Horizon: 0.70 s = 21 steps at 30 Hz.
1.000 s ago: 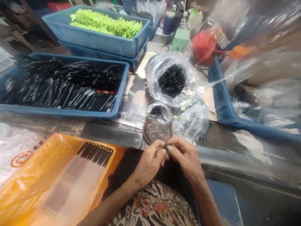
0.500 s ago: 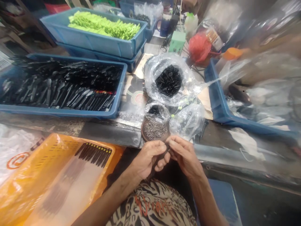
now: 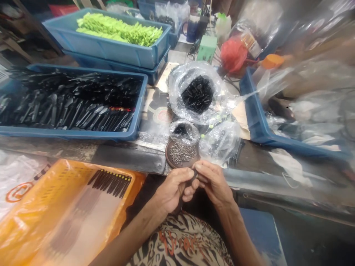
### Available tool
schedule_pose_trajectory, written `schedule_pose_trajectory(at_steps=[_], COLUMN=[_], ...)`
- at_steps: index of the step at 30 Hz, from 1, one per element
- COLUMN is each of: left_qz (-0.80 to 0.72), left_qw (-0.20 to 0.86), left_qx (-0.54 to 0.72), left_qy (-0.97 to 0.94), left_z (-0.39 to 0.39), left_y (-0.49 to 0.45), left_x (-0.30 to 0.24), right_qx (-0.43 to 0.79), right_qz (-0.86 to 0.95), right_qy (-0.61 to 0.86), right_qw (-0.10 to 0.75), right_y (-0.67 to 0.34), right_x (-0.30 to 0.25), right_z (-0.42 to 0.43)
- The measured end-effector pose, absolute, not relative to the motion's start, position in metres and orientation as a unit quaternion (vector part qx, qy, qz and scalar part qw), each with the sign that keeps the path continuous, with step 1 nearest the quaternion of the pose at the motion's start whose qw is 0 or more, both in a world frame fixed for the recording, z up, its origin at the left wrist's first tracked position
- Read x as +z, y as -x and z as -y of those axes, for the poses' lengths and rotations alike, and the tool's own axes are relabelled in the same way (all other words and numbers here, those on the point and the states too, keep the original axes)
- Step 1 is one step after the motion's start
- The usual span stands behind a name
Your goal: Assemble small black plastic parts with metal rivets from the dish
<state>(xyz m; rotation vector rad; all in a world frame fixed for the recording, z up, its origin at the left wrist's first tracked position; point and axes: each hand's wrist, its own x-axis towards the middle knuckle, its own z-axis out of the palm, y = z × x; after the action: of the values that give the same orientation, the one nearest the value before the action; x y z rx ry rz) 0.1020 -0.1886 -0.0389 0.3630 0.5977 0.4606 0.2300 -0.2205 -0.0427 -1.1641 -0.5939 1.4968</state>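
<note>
A slim black plastic piece (image 3: 191, 178) is gripped in my left hand (image 3: 172, 186), thumb along its upper part and fingers curled round it; its lower end points down toward my lap. My right hand (image 3: 214, 181) is closed, thumb and fingertips pinched together at the upper end of that piece. Any smaller part between those fingertips is hidden. Just beyond my hands stands a round brown dish (image 3: 168, 157) of small metal pins (image 3: 181, 152). Behind it are a small plastic-lined container (image 3: 191, 137) of black bits and a larger plastic-lined one (image 3: 177, 99) full of black parts (image 3: 197, 94).
To the left, a blue tray (image 3: 138, 111) holds many black plastic pieces; behind it, stacked trays (image 3: 111, 53) carry bright green pieces. An orange crate (image 3: 36, 207) at lower left contains dark pieces with yellow ends (image 3: 111, 181). At right sits a blue bin (image 3: 257, 114) with plastic bags.
My hands stay together at the black piece, with the right fingertips shifted slightly at its upper end. The whole view has moved a little.
</note>
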Motion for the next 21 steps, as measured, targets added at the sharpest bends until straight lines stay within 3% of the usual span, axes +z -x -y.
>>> schedule_pose_trajectory(at_steps=[11, 21], left_qz=[-0.317, -0.332], left_qw=[0.902, 0.851], left_qx=[0.229, 0.211], left_qy=[-0.185, -0.348], left_z=[0.188, 0.193], left_y=[-0.101, -0.095], left_x=[-0.036, -0.030], right_qx=[0.530, 0.412], right_qz=[0.312, 0.424], right_qy=[0.555, 0.643], right_qw=[0.561, 0.487], right_y=[-0.221, -0.250], right_x=[-0.057, -0.055], right_z=[0.230, 0.249])
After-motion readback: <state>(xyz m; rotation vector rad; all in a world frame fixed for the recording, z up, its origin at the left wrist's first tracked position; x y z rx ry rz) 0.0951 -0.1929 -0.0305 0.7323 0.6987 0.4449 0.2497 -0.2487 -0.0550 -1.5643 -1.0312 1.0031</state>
